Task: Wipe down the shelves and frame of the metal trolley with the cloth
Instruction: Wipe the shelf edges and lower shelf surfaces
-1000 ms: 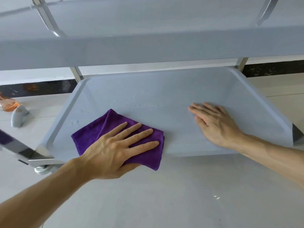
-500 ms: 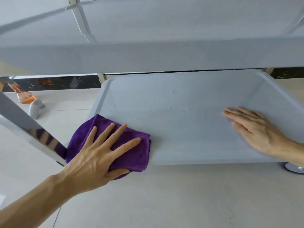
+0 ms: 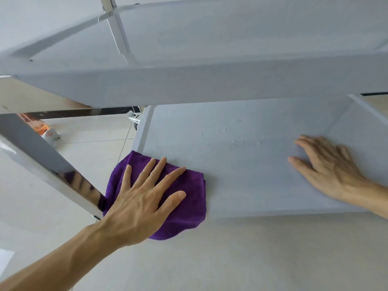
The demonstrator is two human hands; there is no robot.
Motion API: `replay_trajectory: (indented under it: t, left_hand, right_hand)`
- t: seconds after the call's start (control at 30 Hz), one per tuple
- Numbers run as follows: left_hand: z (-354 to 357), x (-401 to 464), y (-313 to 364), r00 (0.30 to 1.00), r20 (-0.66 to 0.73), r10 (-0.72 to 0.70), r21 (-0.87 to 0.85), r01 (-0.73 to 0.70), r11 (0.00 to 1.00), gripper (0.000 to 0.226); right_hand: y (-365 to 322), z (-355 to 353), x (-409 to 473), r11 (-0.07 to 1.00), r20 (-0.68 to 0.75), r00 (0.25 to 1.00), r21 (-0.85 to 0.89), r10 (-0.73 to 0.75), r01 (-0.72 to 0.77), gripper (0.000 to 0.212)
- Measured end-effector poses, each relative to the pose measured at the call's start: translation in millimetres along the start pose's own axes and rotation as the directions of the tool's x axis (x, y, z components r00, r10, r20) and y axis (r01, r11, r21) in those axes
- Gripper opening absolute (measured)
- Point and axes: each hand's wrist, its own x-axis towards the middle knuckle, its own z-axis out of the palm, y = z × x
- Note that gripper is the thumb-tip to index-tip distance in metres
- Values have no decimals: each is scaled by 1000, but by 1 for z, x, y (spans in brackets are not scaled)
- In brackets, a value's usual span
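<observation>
Left hand point(image 3: 138, 204) flat, fingers spread, pressing folded purple cloth point(image 3: 184, 198) on lower trolley shelf point(image 3: 241, 164) near-left corner, cloth's long axis front-to-back, right hand point(image 3: 327, 169) flat, holding nothing

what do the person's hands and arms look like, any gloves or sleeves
Both are bare: no gloves, rings, watch or bracelet show on the left hand or the right hand. No sleeve reaches either forearm in view. The right hand is slightly blurred.

Your left hand point(image 3: 138, 203) and right hand point(image 3: 329, 171) are bare, with no gloves, rings or watch. Both forearms are uncovered as far as you can see; no sleeve shows.
</observation>
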Motion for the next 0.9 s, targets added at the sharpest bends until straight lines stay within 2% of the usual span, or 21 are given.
replay_trajectory:
  t: [0.07, 0.3, 0.43, 0.53, 0.63, 0.77, 0.9]
  left_hand:
    - [-1, 8, -2, 1000, 5, -6, 58, 6, 998, 72]
    - [-7, 63, -20, 1000, -12, -23, 1, 23, 1000, 86]
    - [-5, 110, -15, 967, -130, -219, -66, 212, 975, 88]
    - [1, 130, 4, 921, -167, -352, -76, 344, 936, 96]
    - [11, 122, 22, 952, -123, -279, 18, 283, 959, 103]
    - [22, 95, 43, 995, -86, -49, 74, 56, 996, 102]
    - [23, 71, 44, 985, -27, 172, 91, -169, 981, 94]
  right_hand:
    - [2, 2, 0, 999, 37, 999, -36, 8, -6, 81]
    - [2, 1, 2, 996, 58, 998, -83, -27, 31, 82]
    - [0, 4, 4, 992, 76, 997, -119, -23, 31, 74]
    - [0, 5, 4, 994, 76, 997, -105, -23, 31, 84]
    - [1, 7, 5, 997, 85, 996, -77, -17, 24, 96]
    - [1, 8, 5, 996, 93, 995, -89, -18, 26, 95]
    - [1, 5, 3, 996, 100, 995, -86, -21, 30, 94]
